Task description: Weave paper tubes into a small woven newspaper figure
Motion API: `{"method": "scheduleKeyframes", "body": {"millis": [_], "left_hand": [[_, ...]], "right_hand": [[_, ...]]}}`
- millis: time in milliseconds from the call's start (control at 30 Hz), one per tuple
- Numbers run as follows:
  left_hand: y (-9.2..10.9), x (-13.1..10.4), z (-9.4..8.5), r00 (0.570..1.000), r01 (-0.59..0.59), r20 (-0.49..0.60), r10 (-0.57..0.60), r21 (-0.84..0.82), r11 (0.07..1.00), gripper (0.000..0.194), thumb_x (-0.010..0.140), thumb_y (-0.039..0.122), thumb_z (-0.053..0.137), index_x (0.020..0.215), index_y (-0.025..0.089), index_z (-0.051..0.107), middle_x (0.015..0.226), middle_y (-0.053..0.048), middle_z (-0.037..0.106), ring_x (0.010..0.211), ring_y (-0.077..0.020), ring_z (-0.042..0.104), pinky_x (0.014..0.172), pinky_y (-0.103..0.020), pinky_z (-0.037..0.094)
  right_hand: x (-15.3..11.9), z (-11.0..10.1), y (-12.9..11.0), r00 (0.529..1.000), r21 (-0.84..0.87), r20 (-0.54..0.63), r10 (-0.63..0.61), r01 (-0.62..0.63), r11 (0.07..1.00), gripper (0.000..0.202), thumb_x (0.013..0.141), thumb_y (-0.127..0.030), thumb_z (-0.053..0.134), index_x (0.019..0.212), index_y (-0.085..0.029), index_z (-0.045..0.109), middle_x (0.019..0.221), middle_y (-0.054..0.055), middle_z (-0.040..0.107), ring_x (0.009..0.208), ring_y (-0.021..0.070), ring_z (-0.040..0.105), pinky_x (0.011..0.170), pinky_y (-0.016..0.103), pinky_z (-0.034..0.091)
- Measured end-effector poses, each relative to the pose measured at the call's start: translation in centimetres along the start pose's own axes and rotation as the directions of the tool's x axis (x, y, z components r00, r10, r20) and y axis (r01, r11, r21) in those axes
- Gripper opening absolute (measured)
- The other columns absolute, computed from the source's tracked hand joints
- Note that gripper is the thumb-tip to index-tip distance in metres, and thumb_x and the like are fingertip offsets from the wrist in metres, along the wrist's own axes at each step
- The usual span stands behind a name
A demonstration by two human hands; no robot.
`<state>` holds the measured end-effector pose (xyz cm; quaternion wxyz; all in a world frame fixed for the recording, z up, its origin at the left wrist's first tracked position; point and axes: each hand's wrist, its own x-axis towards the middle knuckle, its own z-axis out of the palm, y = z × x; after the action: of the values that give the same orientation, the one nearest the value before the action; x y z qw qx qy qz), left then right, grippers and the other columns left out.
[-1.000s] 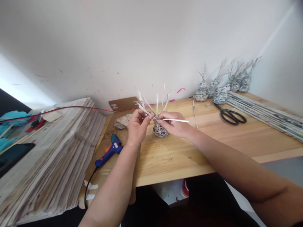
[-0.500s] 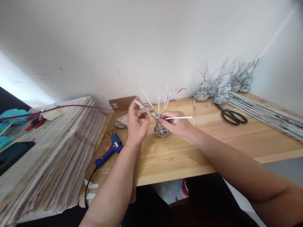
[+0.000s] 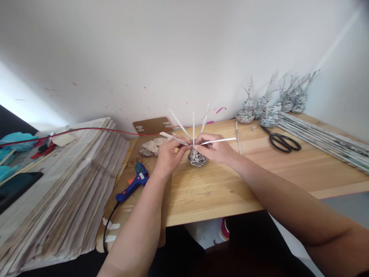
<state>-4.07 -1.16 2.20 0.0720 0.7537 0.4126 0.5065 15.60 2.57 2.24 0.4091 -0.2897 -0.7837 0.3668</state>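
Note:
A small woven paper basket (image 3: 197, 158) made of rolled newspaper strips stands upright on the wooden table in front of me. Several paper sticks (image 3: 193, 125) fan up and outward from its top. My left hand (image 3: 169, 157) pinches a paper stick (image 3: 168, 135) that leans to the left, close to the basket's rim. From the other side, my right hand (image 3: 215, 148) grips the rim area between thumb and fingers, and a white paper stick (image 3: 221, 140) juts rightward past it. The fingertips of both hands almost meet and hide the upper weave.
A blue glue gun (image 3: 132, 186) lies on a brown board at left, beside a tall stack of newspaper (image 3: 83, 192). Black scissors (image 3: 284, 142), long paper rods (image 3: 323, 138) and several woven pieces (image 3: 245, 111) are at right. Crumpled paper (image 3: 150, 147) lies behind my left hand.
My left hand has moved right and its spread fingers have closed on the left-leaning paper stick, which now lies lower. My right hand stays at the rim.

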Motion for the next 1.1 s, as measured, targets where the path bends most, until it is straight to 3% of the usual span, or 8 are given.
{"method": "scheduleKeyframes", "body": {"millis": [267, 367, 467, 667, 800, 900, 967, 1100], "left_hand": [[0.0, -0.2, 0.1, 0.996, -0.077, -0.047, 0.082, 0.102, 0.992, 0.007, 0.088, 0.023, 0.070, 0.087, 0.024, 0.077, 0.087, -0.005, 0.075, 0.087, -0.0201, 0.065, 0.083, -0.037, 0.050], [0.2, -0.2, 0.0, 0.996, -0.063, -0.053, 0.072, 0.165, 0.984, 0.006, 0.087, 0.027, 0.072, 0.087, 0.025, 0.077, 0.088, -0.005, 0.076, 0.091, -0.0222, 0.063, 0.086, -0.040, 0.048], [0.4, -0.3, 0.1, 0.997, -0.059, -0.043, 0.063, 0.096, 0.994, 0.006, 0.088, 0.028, 0.071, 0.087, 0.025, 0.076, 0.088, -0.004, 0.076, 0.093, -0.0216, 0.065, 0.090, -0.040, 0.048], [0.8, -0.3, 0.3, 0.999, 0.005, 0.039, -0.010, 0.129, 0.992, 0.014, 0.089, 0.034, 0.070, 0.084, 0.021, 0.072, 0.087, -0.005, 0.073, 0.086, -0.0203, 0.063, 0.081, -0.035, 0.047], [0.9, -0.4, 0.4, 0.999, -0.023, 0.046, 0.012, 0.241, 0.970, 0.013, 0.090, 0.031, 0.068, 0.084, 0.020, 0.068, 0.087, -0.004, 0.072, 0.088, -0.0213, 0.062, 0.080, -0.035, 0.043], [1.1, -0.6, 0.5, 1.000, -0.007, -0.012, 0.013, 0.405, 0.914, 0.014, 0.089, 0.032, 0.068, 0.081, 0.020, 0.066, 0.085, -0.005, 0.070, 0.085, -0.0232, 0.059, 0.078, -0.037, 0.038], [1.3, -0.7, 0.5, 0.998, 0.016, -0.066, 0.018, 0.479, 0.877, 0.015, 0.089, 0.031, 0.068, 0.080, 0.020, 0.065, 0.084, -0.005, 0.069, 0.085, -0.0242, 0.058, 0.079, -0.039, 0.036], [1.7, -0.7, 0.4, 0.995, 0.024, -0.096, 0.031, 0.531, 0.847, 0.012, 0.088, 0.030, 0.069, 0.080, 0.021, 0.066, 0.084, -0.005, 0.070, 0.085, -0.0249, 0.058, 0.080, -0.041, 0.034]], "right_hand": [[0.4, -0.3, 0.5, 0.997, 0.072, 0.064, 0.038, -0.042, 0.996, 0.028, 0.087, -0.043, 0.065, 0.082, -0.015, 0.070, 0.065, 0.000, 0.060, 0.055, 0.0100, 0.049, 0.052, 0.025, 0.035], [0.4, -0.4, 0.4, 0.997, 0.091, 0.071, 0.043, -0.049, 0.995, 0.026, 0.086, -0.040, 0.065, 0.079, -0.015, 0.069, 0.065, 0.000, 0.060, 0.055, 0.0097, 0.049, 0.052, 0.024, 0.035], [0.3, -0.5, 0.4, 0.995, 0.113, 0.072, 0.068, -0.076, 0.991, 0.022, 0.083, -0.037, 0.067, 0.078, -0.015, 0.067, 0.063, -0.001, 0.058, 0.054, 0.0093, 0.047, 0.050, 0.024, 0.034], [0.4, -0.6, 0.9, 0.993, 0.145, 0.094, 0.070, -0.083, 0.986, 0.019, 0.079, -0.034, 0.069, 0.073, -0.017, 0.062, 0.061, -0.003, 0.055, 0.055, 0.0090, 0.046, 0.050, 0.023, 0.034], [0.6, -0.9, 1.1, 0.993, 0.260, 0.091, 0.079, -0.100, 0.960, 0.024, 0.080, -0.037, 0.073, 0.089, -0.018, 0.062, 0.068, -0.002, 0.060, 0.058, 0.0102, 0.054, 0.053, 0.023, 0.042], [0.9, -1.2, 0.9, 0.984, 0.330, 0.039, 0.176, -0.179, 0.927, 0.041, 0.078, -0.042, 0.077, 0.106, -0.019, 0.057, 0.067, -0.004, 0.060, 0.054, 0.0117, 0.057, 0.050, 0.024, 0.046], [1.0, -1.3, 0.7, 0.972, 0.277, -0.053, 0.231, -0.207, 0.938, 0.040, 0.079, -0.047, 0.076, 0.099, -0.019, 0.056, 0.062, -0.005, 0.058, 0.049, 0.0114, 0.055, 0.046, 0.024, 0.042], [0.5, -0.9, 0.4, 0.975, 0.033, -0.203, 0.089, -0.084, 0.996, 0.033, 0.085, -0.047, 0.070, 0.075, -0.018, 0.058, 0.056, -0.003, 0.054, 0.049, 0.0092, 0.049, 0.046, 0.023, 0.037]]}}
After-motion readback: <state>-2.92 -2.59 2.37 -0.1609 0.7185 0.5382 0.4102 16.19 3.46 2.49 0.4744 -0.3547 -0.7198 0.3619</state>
